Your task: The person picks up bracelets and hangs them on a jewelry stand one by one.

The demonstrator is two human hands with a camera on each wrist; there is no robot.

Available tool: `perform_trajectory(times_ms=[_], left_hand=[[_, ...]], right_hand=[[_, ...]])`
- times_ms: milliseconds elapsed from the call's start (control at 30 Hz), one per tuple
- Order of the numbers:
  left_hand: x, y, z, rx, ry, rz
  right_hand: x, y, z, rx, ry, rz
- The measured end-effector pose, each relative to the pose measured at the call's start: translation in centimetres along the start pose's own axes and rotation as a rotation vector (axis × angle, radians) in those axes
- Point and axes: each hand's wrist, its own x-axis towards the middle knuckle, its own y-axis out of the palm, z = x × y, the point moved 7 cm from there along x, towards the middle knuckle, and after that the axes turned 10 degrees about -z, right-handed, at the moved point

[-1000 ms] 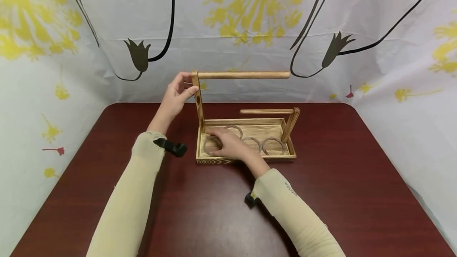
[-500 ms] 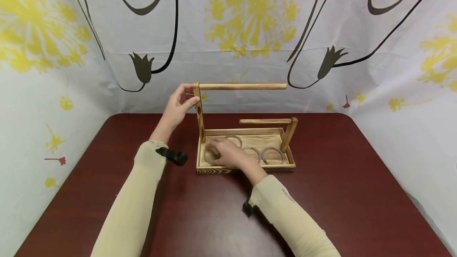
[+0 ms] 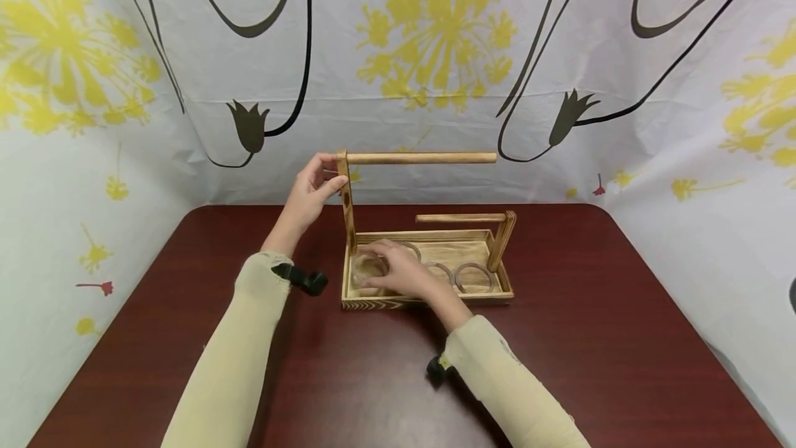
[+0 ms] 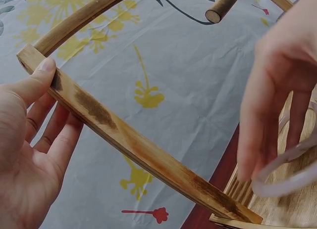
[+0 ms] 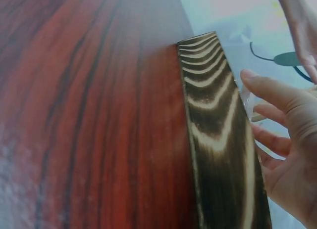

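Observation:
My left hand (image 3: 311, 189) pinches the top of a wooden upright (image 3: 347, 209) between thumb and fingers. The upright rises from the left end of a shallow wooden tray (image 3: 457, 251), and a long round wooden bar (image 3: 423, 157) juts rightward from its top. Over the tray's left end, my right hand (image 3: 401, 268) has thumb and fingers around a clear, pale-rimmed ring-like object (image 4: 285, 188), blurred in the left wrist view. Several similar rings (image 3: 475, 264) lie in the tray, partly hidden by the right hand. In the right wrist view the tray's dark-grained side wall (image 5: 218, 125) stands beside the thumb.
At the tray's right end stands a second upright (image 3: 502, 240) that leans, with a lower round bar (image 3: 460, 218) pointing left from its top. Everything stands on a dark red table (image 3: 578, 337). A patterned white cloth (image 3: 398, 116) hangs behind and at both sides.
The head view has tilted up, so the whole scene sits lower. The right hand has raised the clear ring-like object slightly. My left hand keeps its pinch on the upright.

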Motion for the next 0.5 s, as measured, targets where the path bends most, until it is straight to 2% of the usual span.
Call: perform_trajectory(times_ms=[200, 500], left_hand=[[0.1, 0.0, -0.2, 0.007, 0.004, 0.000], [-0.2, 0.0, 0.1, 0.012, -0.003, -0.008]], right_hand=[[-0.2, -1.2, 0.3, 0.060, -0.005, -0.069], [-1.0, -2.4, 0.9, 0.202, 0.012, -0.088]])
